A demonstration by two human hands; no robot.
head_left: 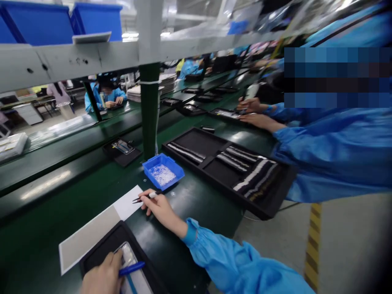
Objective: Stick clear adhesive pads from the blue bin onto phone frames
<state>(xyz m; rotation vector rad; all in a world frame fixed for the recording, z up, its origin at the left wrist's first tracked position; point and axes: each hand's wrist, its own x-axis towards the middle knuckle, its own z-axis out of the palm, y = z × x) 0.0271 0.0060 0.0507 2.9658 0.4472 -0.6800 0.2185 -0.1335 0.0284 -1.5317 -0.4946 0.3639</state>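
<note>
In my right hand (157, 207) are black-tipped tweezers (141, 199), held over a white sheet (128, 203) that has a beige part. Just behind this hand stands a blue bin (179, 173) with small white pieces inside. My left hand (104, 274) is at the bottom edge, closed around a blue pen (132, 268), its fingertips against a silvery device (129, 254). The device lies in a black tray (101, 250) that overlaps the sheet. Part of my left hand is cut off by the frame.
A large black compartment tray (211, 179) with strips stands at right. Another small black tray (122, 157) with a device sits beside a green post (149, 110). A co-worker's hands (255, 114) work at the upper right. Blue boxes (98, 20) are on the shelf above.
</note>
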